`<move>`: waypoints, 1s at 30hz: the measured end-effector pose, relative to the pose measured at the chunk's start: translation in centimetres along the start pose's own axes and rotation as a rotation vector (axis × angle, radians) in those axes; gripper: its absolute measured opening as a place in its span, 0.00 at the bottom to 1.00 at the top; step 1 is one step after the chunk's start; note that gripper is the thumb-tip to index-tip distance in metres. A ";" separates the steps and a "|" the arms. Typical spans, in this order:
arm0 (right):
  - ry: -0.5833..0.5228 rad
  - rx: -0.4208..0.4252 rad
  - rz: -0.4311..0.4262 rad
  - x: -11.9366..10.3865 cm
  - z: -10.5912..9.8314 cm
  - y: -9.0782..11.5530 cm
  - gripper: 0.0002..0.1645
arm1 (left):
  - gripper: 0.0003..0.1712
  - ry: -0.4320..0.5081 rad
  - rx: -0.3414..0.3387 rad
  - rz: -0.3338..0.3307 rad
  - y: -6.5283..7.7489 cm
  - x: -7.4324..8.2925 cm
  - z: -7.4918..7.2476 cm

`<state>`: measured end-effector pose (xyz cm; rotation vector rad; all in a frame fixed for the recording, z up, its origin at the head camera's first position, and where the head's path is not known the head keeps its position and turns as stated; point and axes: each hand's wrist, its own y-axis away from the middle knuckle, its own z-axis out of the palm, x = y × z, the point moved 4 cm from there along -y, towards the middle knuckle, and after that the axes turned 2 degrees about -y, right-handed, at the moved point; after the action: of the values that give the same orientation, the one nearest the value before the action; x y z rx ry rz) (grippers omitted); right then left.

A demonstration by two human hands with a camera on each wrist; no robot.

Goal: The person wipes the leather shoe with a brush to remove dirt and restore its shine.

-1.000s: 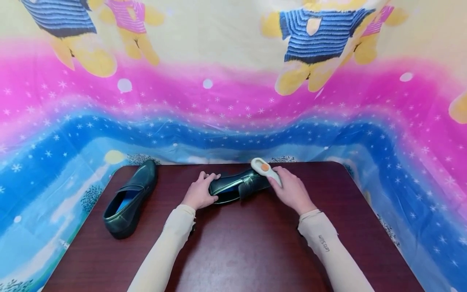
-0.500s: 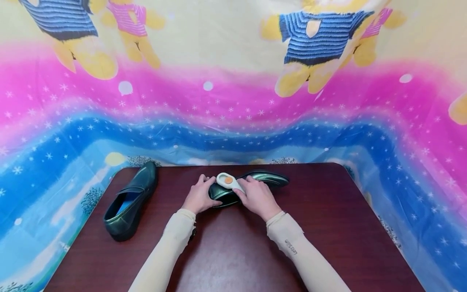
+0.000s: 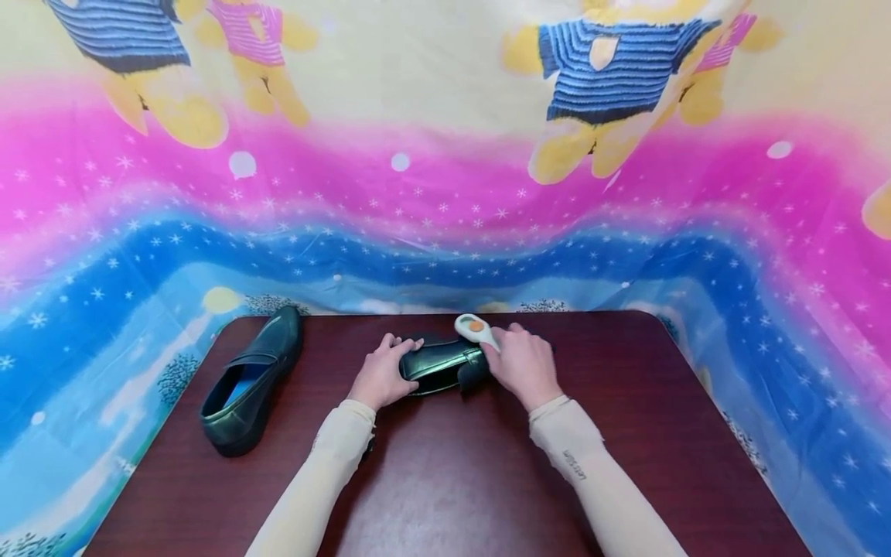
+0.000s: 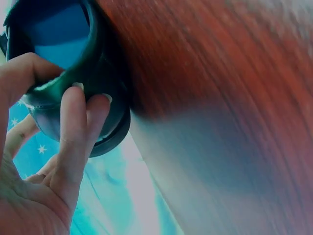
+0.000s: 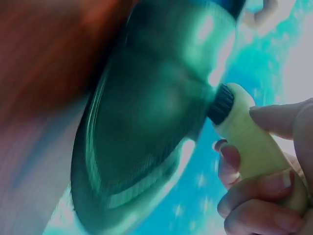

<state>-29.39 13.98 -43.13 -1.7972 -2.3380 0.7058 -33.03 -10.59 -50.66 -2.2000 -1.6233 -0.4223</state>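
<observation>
A dark, glossy loafer [image 3: 438, 363] lies across the far half of the table, tilted so its opening faces the near side. My left hand [image 3: 377, 375] pinches its heel; in the left wrist view the thumb hooks inside the heel rim [image 4: 56, 81] while fingertips press the outside. In my right hand [image 3: 525, 367] is a cream-coloured shoe brush [image 5: 254, 142], gripped by its handle. Its short dark bristles [image 5: 222, 104] meet the loafer's side, near the strap. The right hand covers the toe in the head view.
A matching loafer [image 3: 254, 379] stands upright at the table's left, toe pointing away, with a blue insole. The dark red-brown wooden table [image 3: 445, 480] backs onto a printed cloth [image 3: 445, 232] with bears and snowflakes.
My right hand slid the brush left along the loafer toward the heel, then back right to the strap area. The left hand stays at the heel.
</observation>
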 end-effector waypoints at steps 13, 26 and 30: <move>-0.069 -0.044 -0.040 -0.2 -0.7 0.4 0.18 | 0.53 0.029 0.089 0.002 0.1 -0.6 -0.2; -0.099 -0.134 -0.150 -8.1 4.1 -1.7 0.15 | 0.56 0.143 0.155 -0.096 0.7 -0.8 0.0; -0.062 -0.107 -0.074 -6.6 3.4 -1.6 0.15 | 0.52 0.093 0.153 -0.096 0.7 -0.5 0.0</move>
<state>-30.15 6.50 -44.23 -1.7424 -2.5132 0.6466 -32.52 -11.20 -50.99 -1.9676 -1.6587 -0.4062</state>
